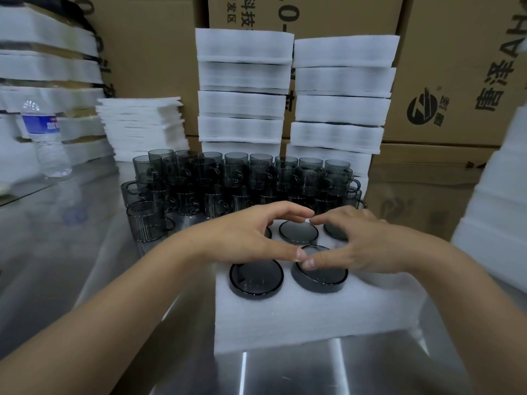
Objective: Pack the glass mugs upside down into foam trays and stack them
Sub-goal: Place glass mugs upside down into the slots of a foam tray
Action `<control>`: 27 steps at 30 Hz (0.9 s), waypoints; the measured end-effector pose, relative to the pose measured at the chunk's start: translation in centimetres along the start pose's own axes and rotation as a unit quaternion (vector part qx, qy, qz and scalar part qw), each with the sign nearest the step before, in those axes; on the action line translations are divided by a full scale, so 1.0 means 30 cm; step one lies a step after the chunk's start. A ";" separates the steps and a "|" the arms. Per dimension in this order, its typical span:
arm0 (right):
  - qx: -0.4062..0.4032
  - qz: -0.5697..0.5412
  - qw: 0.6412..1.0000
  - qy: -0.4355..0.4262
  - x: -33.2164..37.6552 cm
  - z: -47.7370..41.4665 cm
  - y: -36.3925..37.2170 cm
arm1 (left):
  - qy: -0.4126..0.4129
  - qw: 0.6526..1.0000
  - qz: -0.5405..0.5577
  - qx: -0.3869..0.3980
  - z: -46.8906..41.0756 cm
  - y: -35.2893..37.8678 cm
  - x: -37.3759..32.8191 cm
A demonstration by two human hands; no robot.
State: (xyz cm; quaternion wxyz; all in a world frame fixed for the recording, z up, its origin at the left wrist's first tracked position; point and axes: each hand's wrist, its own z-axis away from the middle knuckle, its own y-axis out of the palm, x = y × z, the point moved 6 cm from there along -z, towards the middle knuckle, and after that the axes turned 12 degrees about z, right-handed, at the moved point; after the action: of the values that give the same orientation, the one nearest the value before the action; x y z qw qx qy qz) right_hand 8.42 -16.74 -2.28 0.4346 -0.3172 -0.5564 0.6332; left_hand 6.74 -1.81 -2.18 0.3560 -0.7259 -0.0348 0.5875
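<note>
Steel bench (85, 266) is carrying the foam tray (313, 317) while I'm resting both open hands, left hand (245, 238) and right hand (353, 240), on seated inverted mugs (298, 231), loose mugs (228, 181) waiting just beyond.

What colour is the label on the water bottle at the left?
The water bottle has a blue label with white print, seen in the head view.

Both forearms are bare to the frame edge — no sleeves, gloves or wristbands visible. The left hand (251, 238) and right hand (353, 240) carry no rings or watch — fingernails short, unpainted.
</note>
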 end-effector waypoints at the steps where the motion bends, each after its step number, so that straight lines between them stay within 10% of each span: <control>1: -0.004 0.005 1.000 0.002 0.001 0.000 0.001 | -0.009 1.000 -0.001 0.002 0.000 0.000 0.000; 20: -0.193 -0.186 0.962 0.047 0.029 -0.058 -0.039 | -0.094 0.995 -0.021 -0.006 -0.008 -0.010 0.026; 27: -0.195 -0.003 0.974 0.111 0.087 -0.124 0.013 | -0.099 0.994 -0.047 -0.002 -0.006 -0.009 0.015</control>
State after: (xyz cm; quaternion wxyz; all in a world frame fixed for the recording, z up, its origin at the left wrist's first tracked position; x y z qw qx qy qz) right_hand 10.55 -12.77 -3.11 0.4253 -0.4629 -0.6180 0.4720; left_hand 7.15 -1.48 -2.39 0.3763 -0.6627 -0.1053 0.6389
